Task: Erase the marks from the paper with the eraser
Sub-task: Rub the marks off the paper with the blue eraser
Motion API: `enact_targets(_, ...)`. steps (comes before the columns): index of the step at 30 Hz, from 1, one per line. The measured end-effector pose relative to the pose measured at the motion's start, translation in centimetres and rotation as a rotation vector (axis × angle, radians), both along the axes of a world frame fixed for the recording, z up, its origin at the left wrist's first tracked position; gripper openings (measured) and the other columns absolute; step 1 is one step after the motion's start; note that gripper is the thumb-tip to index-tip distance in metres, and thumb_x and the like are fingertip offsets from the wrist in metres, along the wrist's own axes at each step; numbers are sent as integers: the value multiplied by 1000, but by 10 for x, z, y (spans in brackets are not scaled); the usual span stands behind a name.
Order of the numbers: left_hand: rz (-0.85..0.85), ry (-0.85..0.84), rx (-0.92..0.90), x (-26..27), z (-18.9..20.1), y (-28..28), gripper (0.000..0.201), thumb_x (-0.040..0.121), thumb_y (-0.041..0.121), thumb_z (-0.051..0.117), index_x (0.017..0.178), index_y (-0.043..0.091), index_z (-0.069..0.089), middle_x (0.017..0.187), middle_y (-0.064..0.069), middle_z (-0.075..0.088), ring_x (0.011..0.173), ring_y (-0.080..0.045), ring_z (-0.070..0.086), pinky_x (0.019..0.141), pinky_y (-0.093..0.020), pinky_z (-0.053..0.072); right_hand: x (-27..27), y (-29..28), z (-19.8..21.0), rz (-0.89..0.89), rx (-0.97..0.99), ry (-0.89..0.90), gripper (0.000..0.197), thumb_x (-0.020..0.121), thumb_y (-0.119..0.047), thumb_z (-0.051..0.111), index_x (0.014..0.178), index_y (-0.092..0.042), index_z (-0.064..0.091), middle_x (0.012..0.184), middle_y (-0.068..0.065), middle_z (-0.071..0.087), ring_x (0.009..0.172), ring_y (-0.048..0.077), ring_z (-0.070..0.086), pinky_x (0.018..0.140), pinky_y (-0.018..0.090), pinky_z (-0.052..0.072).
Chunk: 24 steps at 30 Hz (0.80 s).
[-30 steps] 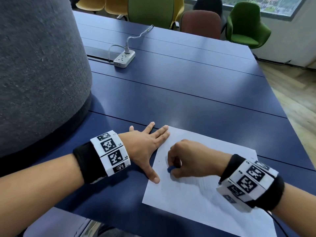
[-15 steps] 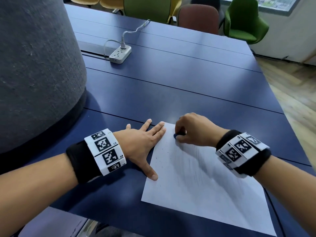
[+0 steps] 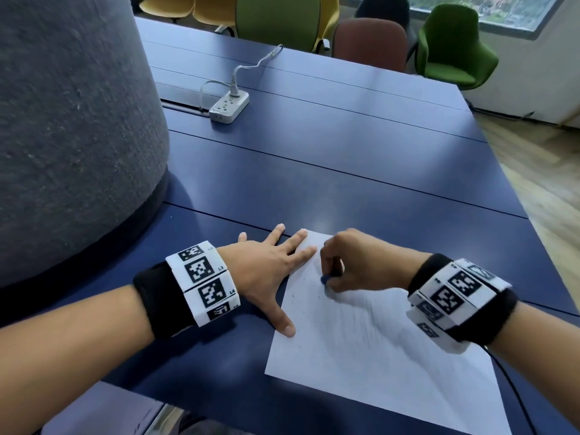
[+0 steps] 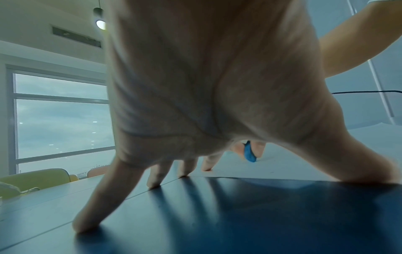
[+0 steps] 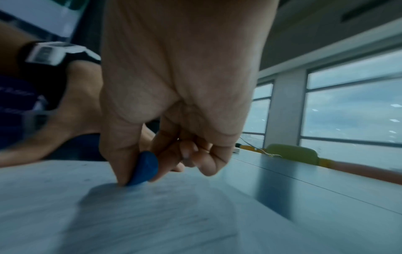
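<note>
A white sheet of paper (image 3: 376,365) lies on the dark blue table (image 3: 345,158), with faint grey pencil marks and small dark specks near its upper left. My right hand (image 3: 351,265) pinches a small blue eraser (image 3: 324,279) between thumb and fingers and presses its tip on the paper's upper left part; the eraser (image 5: 144,169) shows clearly in the right wrist view and the eraser (image 4: 249,153) also in the left wrist view. My left hand (image 3: 270,265) lies flat with fingers spread, fingertips and thumb on the paper's left edge, holding it down.
A large grey felt-covered column (image 3: 72,127) stands on the table at the left. A white power strip (image 3: 229,106) with a cable lies farther back. Green, red and yellow chairs (image 3: 452,45) line the far edge. Wooden floor lies past the table's right side.
My right hand went up to the paper's top left corner with the eraser and has now come back down a little. The left hand stays pressed on the paper's edge.
</note>
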<state>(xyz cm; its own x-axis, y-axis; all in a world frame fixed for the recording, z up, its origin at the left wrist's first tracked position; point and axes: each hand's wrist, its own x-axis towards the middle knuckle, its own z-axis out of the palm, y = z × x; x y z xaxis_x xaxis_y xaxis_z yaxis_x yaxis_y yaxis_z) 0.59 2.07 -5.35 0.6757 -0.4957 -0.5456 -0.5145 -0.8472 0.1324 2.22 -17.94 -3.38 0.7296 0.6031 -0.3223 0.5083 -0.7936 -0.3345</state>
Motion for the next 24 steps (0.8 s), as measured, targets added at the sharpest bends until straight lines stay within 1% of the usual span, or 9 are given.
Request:
enact_targets(4,-1,2,5,0,1,-1,138,54,82,70,152,36,-15,157,16,-28,146,-23,-24,103,-76,16,25,-8,1,-143,10,-148,11,79,-24,71,77,-15,67,75,-4,66,70,16,55,64,30,48)
enact_targets(7,3,6,2,0,1,0,138,54,82,71,152,36,-15,157,16,-29,146,-23,-25,103,-77,15,20,-7,-3,-90,48,-59,10,76,-20,74,77,-11,70,74,-2,70,68,16,60,63,30,50)
enact_targets(9,3,7,5,0,1,0,139,54,82,71,152,36,-15,157,16,-30,146,-23,-25,103,-77,15,16,-5,-2,-54,31,25,8,75,-19,75,77,-11,71,74,-3,71,63,9,59,60,24,48)
enact_targets(11,0,8,13,0,2,-1,138,54,82,70,152,36,-16,157,16,-30,146,-23,-26,103,-77,15,25,-7,-1,-102,37,-24,10,77,-21,75,76,-12,70,73,-2,70,59,5,55,57,22,45)
enact_targets(13,0,10,19,0,2,-1,138,54,82,70,152,36,-16,157,16,-30,146,-22,-26,103,-76,15,31,-9,-1,-145,55,-78,11,78,-22,74,76,-12,70,72,-2,69,58,4,54,59,25,45)
enact_targets(16,-2,5,17,0,1,-1,138,54,83,70,152,36,-16,157,16,-30,146,-22,-27,103,-76,15,25,-6,-4,-89,50,18,9,75,-19,77,76,-12,71,66,-11,67,55,1,55,56,20,46)
enact_targets(18,-2,9,19,0,2,0,138,54,82,70,152,36,-16,156,15,-31,145,-23,-27,103,-76,15,24,-5,-3,-83,34,38,10,75,-20,77,76,-12,72,68,-8,68,56,3,55,56,21,46)
enact_targets(21,-5,12,20,0,2,0,138,54,82,70,151,36,-17,156,16,-31,145,-23,-27,103,-76,15,33,-10,-2,-171,58,-86,11,78,-22,74,76,-12,69,71,-2,68,61,12,56,61,29,49)
enact_targets(24,-4,4,16,0,2,1,138,53,83,70,151,37,-15,156,16,-30,146,-23,-26,103,-77,16,25,-7,-4,-118,70,-26,9,76,-19,75,75,-12,70,71,-2,70,57,5,55,57,23,47)
